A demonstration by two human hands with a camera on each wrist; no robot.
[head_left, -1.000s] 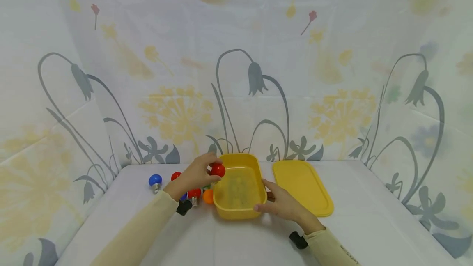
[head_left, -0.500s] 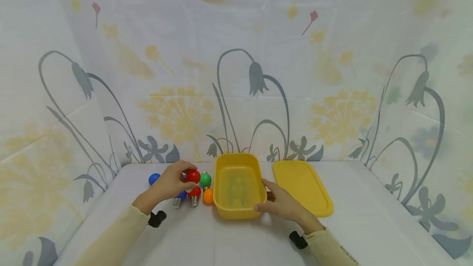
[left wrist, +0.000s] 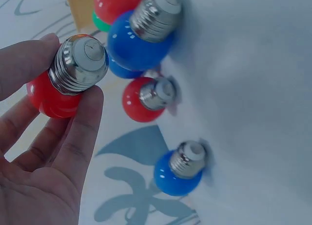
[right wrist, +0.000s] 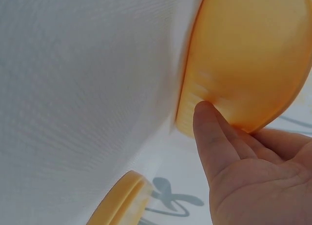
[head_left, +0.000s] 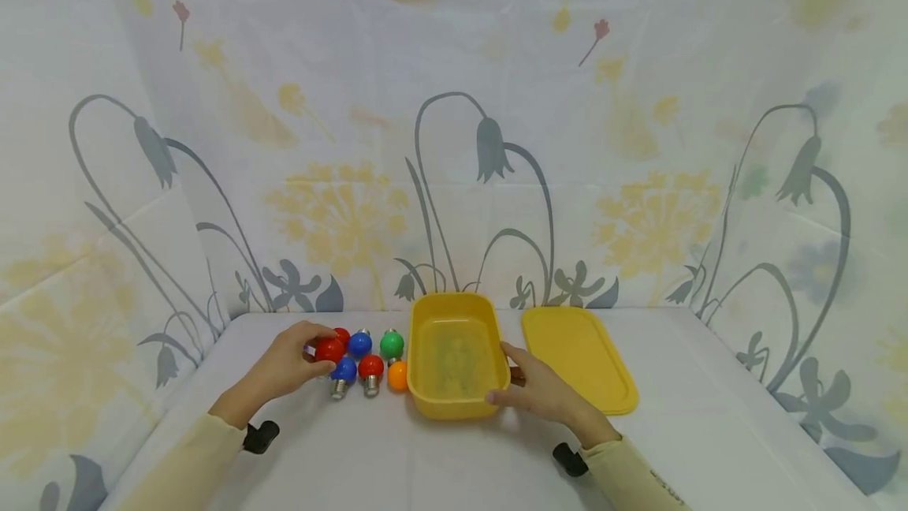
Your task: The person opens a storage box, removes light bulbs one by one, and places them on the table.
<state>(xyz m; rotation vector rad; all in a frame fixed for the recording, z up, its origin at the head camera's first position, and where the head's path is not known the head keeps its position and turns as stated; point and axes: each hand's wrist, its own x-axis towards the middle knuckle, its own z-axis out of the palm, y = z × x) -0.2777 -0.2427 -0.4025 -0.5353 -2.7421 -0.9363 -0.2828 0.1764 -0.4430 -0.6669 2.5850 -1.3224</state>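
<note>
My left hand (head_left: 289,363) pinches a red light bulb (head_left: 329,350) between thumb and fingers, above the left of a group of bulbs. In the left wrist view, its silver screw base (left wrist: 78,66) points away from the palm. My right hand (head_left: 542,393) holds the near right corner of a yellow plastic container (head_left: 443,410). In the right wrist view, the fingers (right wrist: 207,132) touch its outer wall. On the table lie blue bulbs (head_left: 359,344), another red bulb (head_left: 370,367), a green bulb (head_left: 392,344) and an orange bulb (head_left: 399,376).
A flat yellow lid (head_left: 580,359) lies right of the container. In the left wrist view, one blue bulb (left wrist: 178,179) lies apart from the others. Behind the white table (head_left: 397,464) hangs a flower-printed cloth (head_left: 454,180).
My left hand has moved left, away from the container, with the red bulb in its fingers. More of the bulbs on the table show. My right hand stays at the container.
</note>
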